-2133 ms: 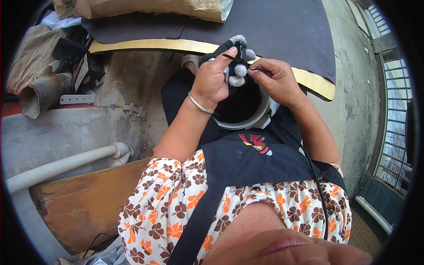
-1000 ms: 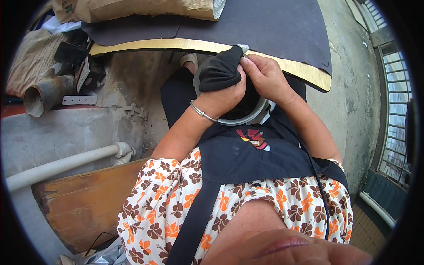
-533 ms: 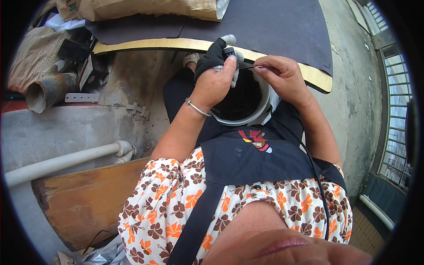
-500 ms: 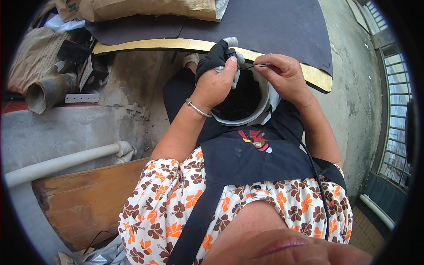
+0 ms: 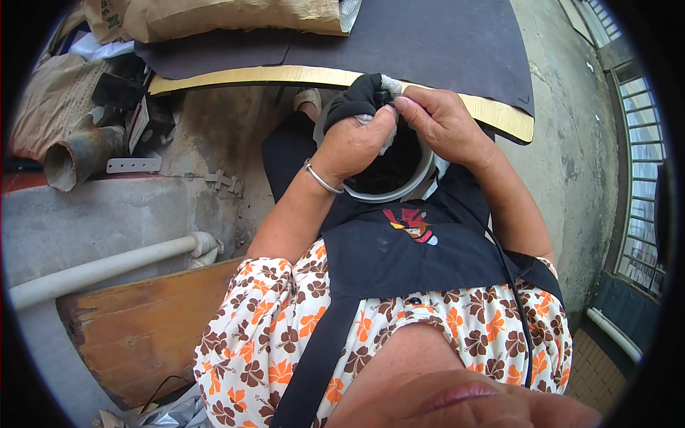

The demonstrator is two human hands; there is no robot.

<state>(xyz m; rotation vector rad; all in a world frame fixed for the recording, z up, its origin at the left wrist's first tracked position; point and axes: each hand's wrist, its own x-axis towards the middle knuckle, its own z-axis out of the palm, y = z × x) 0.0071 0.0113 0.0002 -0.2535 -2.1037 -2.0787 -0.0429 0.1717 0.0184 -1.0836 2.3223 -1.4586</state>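
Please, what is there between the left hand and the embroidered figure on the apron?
In the head view, the bucket, dark inside, lies between the left hand and the figure, then plain apron cloth.

Two hands (image 5: 360, 145), one black cloth piece (image 5: 351, 105) — one bucket (image 5: 419, 184)

A brown paper sack (image 5: 228, 16) lies on the far dark-topped table (image 5: 428, 50); at left, a rusty metal pipe (image 5: 98, 145) and, nearer, a long white plastic pipe (image 5: 107, 269).
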